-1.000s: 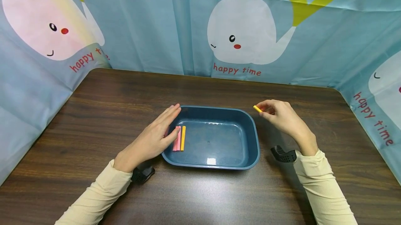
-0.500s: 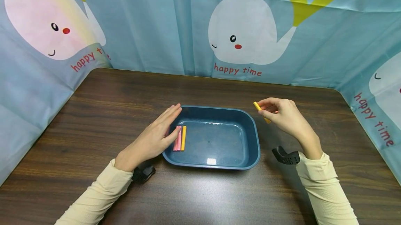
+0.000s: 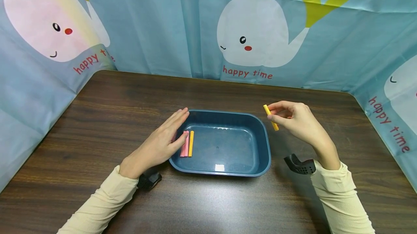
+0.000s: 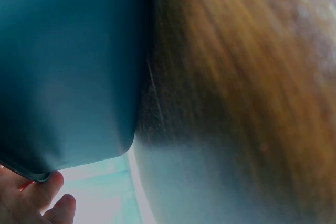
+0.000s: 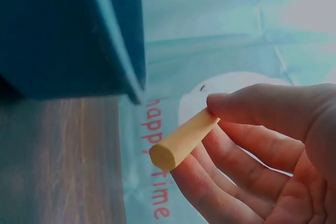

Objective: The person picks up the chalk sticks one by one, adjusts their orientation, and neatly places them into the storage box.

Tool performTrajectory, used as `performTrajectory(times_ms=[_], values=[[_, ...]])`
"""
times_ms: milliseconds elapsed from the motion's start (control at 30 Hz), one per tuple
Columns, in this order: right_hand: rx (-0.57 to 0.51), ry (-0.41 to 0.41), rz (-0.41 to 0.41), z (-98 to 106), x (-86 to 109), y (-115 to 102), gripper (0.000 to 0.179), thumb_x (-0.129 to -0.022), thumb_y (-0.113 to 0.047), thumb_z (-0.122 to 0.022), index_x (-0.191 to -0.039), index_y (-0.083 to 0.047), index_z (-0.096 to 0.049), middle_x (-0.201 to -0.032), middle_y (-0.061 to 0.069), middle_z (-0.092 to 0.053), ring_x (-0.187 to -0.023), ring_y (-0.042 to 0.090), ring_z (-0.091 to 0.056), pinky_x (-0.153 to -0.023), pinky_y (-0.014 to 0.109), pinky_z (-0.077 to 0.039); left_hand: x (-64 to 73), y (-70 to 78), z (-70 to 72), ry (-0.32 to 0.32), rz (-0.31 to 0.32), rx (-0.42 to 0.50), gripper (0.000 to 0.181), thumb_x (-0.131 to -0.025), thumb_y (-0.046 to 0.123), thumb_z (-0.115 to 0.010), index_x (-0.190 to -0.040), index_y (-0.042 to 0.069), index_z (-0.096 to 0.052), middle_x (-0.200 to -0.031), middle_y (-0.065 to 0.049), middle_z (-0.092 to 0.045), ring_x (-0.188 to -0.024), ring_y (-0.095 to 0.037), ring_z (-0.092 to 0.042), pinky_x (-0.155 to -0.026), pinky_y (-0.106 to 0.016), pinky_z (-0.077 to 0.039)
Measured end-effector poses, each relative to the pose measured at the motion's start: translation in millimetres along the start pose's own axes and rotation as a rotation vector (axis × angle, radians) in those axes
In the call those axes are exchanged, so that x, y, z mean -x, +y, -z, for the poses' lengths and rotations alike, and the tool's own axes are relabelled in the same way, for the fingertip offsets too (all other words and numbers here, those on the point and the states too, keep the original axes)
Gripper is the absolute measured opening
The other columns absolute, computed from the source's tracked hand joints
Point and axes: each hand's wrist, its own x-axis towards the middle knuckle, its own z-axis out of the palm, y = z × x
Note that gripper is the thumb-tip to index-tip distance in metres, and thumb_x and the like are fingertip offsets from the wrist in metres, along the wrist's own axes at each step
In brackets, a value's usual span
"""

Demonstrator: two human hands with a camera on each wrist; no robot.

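Observation:
In the head view, a yellow chalk stick (image 3: 275, 124) is pinched between the thumb and fingers of my right hand (image 3: 301, 121), just right of the dark blue plastic tub (image 3: 224, 150). The right wrist view shows this chalk (image 5: 184, 141) tilted, one end pointing toward the camera. My left hand (image 3: 156, 147) lies over the tub's left rim with fingers extended, its thumb reaching inside across the pink chalk sticks (image 3: 184, 149). Beside those lies another yellow chalk stick (image 3: 190, 143) on the tub floor. Left fingertips (image 4: 52, 184) show at the rim in the left wrist view.
The tub stands on a dark wood-grain table (image 3: 130, 92). A light blue curtain (image 3: 156, 27) with whale prints hangs along the back and sides. Black wrist cameras sit below both hands, the right one (image 3: 299, 165) close to the tub's right side.
My right hand has shifted slightly up and right, turning the yellow chalk so that more of its length shows below the thumb. The left hand holds its place on the tub.

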Motion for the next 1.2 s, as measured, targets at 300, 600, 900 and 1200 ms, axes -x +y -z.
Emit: performTrajectory(times_ms=[300,600,900,1200], values=[[-0.099,-0.055,-0.029,0.2,4.0,-11.4,0.034,-0.092,-0.023,-0.071,-0.120,-0.005,-0.067,-0.102,0.014,-0.075,-0.077,0.002,-0.068,-0.066,0.021,-0.052,-0.4,1.0,0.7,0.002,0.001,-0.003,0.064,-0.099,0.020,-0.058,-0.155,0.006,-0.032,-0.165,-0.006,-0.026,-0.153,-0.030,-0.024,-0.121,-0.054,-0.026],[-0.158,-0.064,-0.036,-6.4,6.9,-21.9,0.035,-0.092,-0.023,-0.071,-0.122,-0.005,-0.067,-0.105,0.014,-0.074,-0.082,0.002,-0.070,-0.069,0.021,-0.053,-1.5,1.9,0.5,0.004,-0.001,-0.004,0.064,-0.098,0.020,-0.059,-0.155,0.005,-0.032,-0.165,-0.006,-0.025,-0.153,-0.031,-0.024,-0.121,-0.054,-0.026],[-0.245,-0.100,-0.045,-20.1,5.6,-29.9,0.030,-0.092,-0.021,-0.071,-0.119,-0.009,-0.068,-0.102,0.015,-0.074,-0.083,0.007,-0.071,-0.074,0.023,-0.054,-0.4,2.0,0.8,-0.001,0.004,-0.008,0.064,-0.099,0.021,-0.058,-0.155,0.004,-0.032,-0.165,-0.007,-0.025,-0.152,-0.031,-0.024,-0.121,-0.054,-0.025],[-0.351,-0.172,-0.035,-29.4,3.7,-39.8,0.030,-0.093,-0.018,-0.070,-0.121,-0.007,-0.066,-0.097,0.011,-0.073,-0.082,0.014,-0.072,-0.076,0.035,-0.058,-0.3,1.5,0.5,0.001,-0.001,-0.009,0.064,-0.099,0.020,-0.058,-0.155,0.004,-0.032,-0.165,-0.007,-0.025,-0.153,-0.030,-0.024,-0.121,-0.053,-0.026]])
